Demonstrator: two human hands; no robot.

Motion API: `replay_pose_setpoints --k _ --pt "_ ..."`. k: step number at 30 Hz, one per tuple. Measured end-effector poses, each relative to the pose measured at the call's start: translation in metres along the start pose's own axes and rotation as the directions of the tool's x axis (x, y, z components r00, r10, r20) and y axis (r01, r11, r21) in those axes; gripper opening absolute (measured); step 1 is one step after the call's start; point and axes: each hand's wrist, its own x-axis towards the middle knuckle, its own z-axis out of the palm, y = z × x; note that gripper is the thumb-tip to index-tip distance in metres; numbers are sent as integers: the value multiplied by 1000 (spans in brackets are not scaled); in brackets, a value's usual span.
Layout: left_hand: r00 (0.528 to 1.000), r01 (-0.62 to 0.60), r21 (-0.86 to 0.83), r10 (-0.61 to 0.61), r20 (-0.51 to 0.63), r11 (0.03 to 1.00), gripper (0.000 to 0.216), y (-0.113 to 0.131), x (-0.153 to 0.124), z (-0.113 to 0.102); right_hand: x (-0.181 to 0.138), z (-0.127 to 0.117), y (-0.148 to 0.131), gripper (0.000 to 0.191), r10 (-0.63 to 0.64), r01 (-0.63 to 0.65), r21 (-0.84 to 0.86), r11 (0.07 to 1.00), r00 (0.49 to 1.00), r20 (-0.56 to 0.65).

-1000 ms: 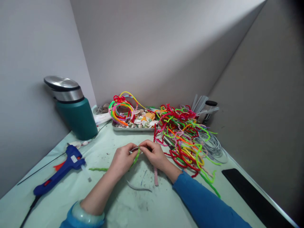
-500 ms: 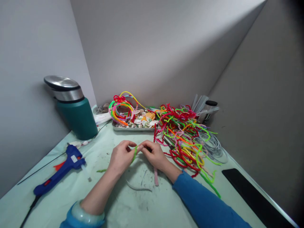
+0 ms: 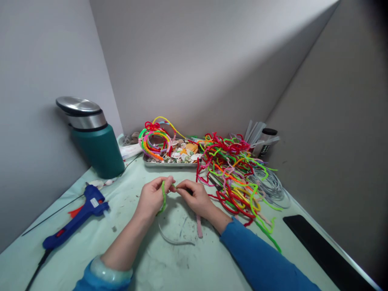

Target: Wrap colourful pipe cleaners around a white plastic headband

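Just left of the table's middle, my left hand (image 3: 152, 197) pinches a bright green pipe cleaner (image 3: 163, 197), which hangs over its fingers. My right hand (image 3: 195, 197) meets it fingertip to fingertip, closed on the far end of the same green piece. Below my left hand a thin grey cord (image 3: 172, 241) curves across the cloth; its upper end is hidden by the hand. A short pink strip (image 3: 199, 227) lies under my right wrist.
A pile of coloured pipe cleaners (image 3: 227, 161) and scissors (image 3: 215, 182) lie right of my hands. Behind stands a metal tray (image 3: 172, 165) with paper cutouts and coloured hoops. On the left are a blue glue gun (image 3: 79, 216) and green bottle (image 3: 98, 151); a black strip (image 3: 321, 250) lies right.
My left hand has shifted slightly left and turned, so more of the green pipe cleaner shows across its fingers. The grey cord's upper end has moved up and left. My right hand barely moved.
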Motion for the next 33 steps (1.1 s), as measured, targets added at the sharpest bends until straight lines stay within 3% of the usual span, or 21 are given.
replay_pose_setpoints --k 10,18,27,33 --pt "1000 4 -127 -2 13 992 59 0 -3 0 0 1 2 13 10 -10 -16 1000 1000 -8" --pt "999 -42 78 40 19 996 49 2 -2 -1 0 0 2 14 -1 1 -33 999 1000 -15" --pt "978 -179 192 152 144 965 46 -1 -6 3 1 -2 7 16 55 -54 12 998 995 -80" --pt "971 -159 105 136 198 982 50 3 -7 3 2 -2 8 13 90 -88 27 996 989 -116"
